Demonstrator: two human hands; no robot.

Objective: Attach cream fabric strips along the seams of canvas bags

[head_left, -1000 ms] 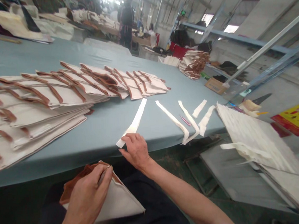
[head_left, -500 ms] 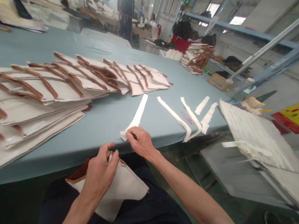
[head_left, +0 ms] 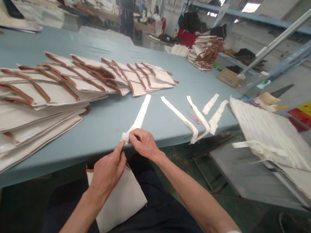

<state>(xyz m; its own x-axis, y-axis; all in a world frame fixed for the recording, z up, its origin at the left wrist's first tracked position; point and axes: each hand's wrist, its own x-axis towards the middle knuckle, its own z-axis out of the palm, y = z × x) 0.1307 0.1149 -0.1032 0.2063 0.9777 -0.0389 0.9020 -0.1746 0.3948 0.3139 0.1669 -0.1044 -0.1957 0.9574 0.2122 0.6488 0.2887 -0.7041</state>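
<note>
A cream fabric pouch (head_left: 121, 204) with brown edging hangs over my lap beneath my left hand (head_left: 108, 171), whose fingers are closed at its upper edge. The left index fingertip reaches to the folded end of a white strip (head_left: 142, 112) at the table's front edge. My right hand (head_left: 144, 144) pinches that same strip near its end. The strip's far part lies flat on the table, pointing away from me. Part of the pouch's top is hidden behind my left hand.
Several more white strips (head_left: 180, 113) lie to the right on the blue-green table (head_left: 105, 125), with a small pink tool (head_left: 194, 118) among them. Overlapping cream and brown fabric pieces (head_left: 62, 78) cover the left side. A strip-covered board (head_left: 269, 140) stands at right.
My left hand has moved up and right, its index finger now at the strip's end. The pouch hangs straighter below it. My right hand has shifted slightly along the strip.
</note>
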